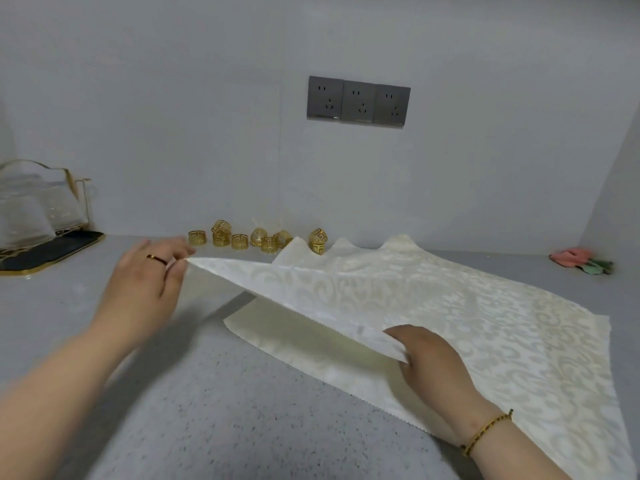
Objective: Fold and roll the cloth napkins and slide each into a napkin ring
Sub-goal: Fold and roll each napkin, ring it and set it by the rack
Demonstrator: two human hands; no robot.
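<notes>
A cream napkin (pixel 398 289) is pinched at one corner by the left hand (pixel 145 278) and gripped at its near edge by the right hand (pixel 433 365). It is held raised between both grips over a lower layer (pixel 294 341) on the counter (pixel 207 410). Gold rings (pixel 256 239) are clustered just beyond the left pinch.

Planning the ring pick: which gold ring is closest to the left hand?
The leftmost ring in the row by the wall, just beyond the left hand; all the other rings sit farther right, toward the lifted napkin.
</notes>
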